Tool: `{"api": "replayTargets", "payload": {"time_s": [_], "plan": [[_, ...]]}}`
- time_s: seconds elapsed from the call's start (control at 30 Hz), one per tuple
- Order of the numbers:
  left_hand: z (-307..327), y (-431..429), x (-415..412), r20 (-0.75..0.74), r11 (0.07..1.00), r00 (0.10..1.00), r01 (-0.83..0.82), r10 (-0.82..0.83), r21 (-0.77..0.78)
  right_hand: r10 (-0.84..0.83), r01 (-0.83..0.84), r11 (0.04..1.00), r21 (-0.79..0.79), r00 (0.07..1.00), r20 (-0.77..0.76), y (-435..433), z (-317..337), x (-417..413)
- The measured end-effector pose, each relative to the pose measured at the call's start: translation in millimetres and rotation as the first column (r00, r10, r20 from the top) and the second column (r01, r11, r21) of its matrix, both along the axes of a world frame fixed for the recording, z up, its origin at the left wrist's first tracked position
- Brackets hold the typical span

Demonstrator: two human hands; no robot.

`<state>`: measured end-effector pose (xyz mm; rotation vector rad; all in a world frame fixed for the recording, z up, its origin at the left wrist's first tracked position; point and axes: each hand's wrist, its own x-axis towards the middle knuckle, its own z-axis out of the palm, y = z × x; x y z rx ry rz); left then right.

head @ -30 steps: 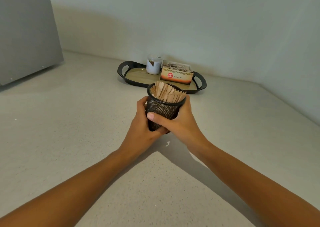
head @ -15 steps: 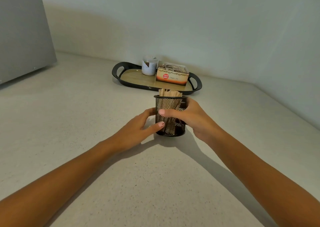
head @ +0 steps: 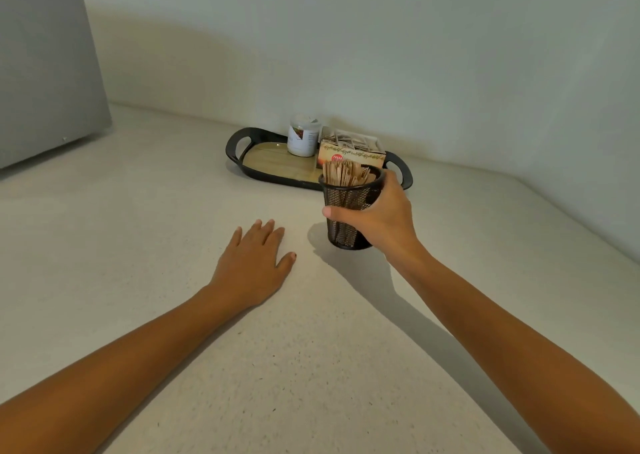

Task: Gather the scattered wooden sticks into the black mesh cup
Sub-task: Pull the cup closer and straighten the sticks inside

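Head view: right hand (head: 377,218) wrapped round mid-wall of black mesh cup (head: 349,208), cup upright on counter (head: 138,246) just before tray (head: 263,173). Wooden sticks (head: 344,173) bundled inside, tips above rim; none seen loose. Left hand (head: 252,263) flat on counter, released, holding nothing. Likely light, rigid load; mesh gives friction; grip mid-wall, keep upright lest sticks spill.

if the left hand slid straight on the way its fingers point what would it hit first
Probably the black tray. The left hand lies flat on the counter, its fingers aimed up and slightly right, and bare counter lies between. Depth is unclear; the mesh cup sits off to the right.
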<state>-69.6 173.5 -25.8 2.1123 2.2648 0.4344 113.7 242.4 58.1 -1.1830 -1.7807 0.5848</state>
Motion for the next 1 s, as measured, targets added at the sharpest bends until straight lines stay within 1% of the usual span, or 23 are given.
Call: {"api": "replayTargets", "payload": {"time_s": [0.1,0.37,0.5,0.63,0.83,1.0], "plan": [[-3.7,1.7,-2.0,-0.014,0.998,0.999,-0.05,0.05,-0.022,-0.035,0.036,0.999,0.029,0.999,-0.036,19.4,3.5,-14.8],[-2.9,0.9,-1.9,-0.027,0.998,0.998,-0.052,0.052,-0.033,-0.054,0.048,0.998,-0.04,0.983,-0.177,77.1,19.2,-78.7],[-4.3,-0.2,-1.4,-0.033,0.998,0.998,-0.058,0.057,-0.025,-0.095,0.081,0.995,-0.063,0.959,-0.266,109.9,25.4,-106.0],[-5.5,0.2,-1.7,-0.015,0.998,0.999,-0.053,0.052,-0.017,-0.142,0.119,0.988,-0.095,0.942,-0.303,142.1,23.4,-127.8],[-7.2,-0.1,-1.8,-0.029,0.999,0.998,-0.048,0.047,-0.023,-0.209,0.158,0.969,-0.189,0.934,-0.291,180.2,3.6,-148.6],[-6.5,-1.2,-1.8,-0.04,0.998,0.998,-0.042,0.041,-0.037,-0.264,0.211,0.949,-0.236,0.94,-0.218,196.3,-9.3,-162.0]]}}
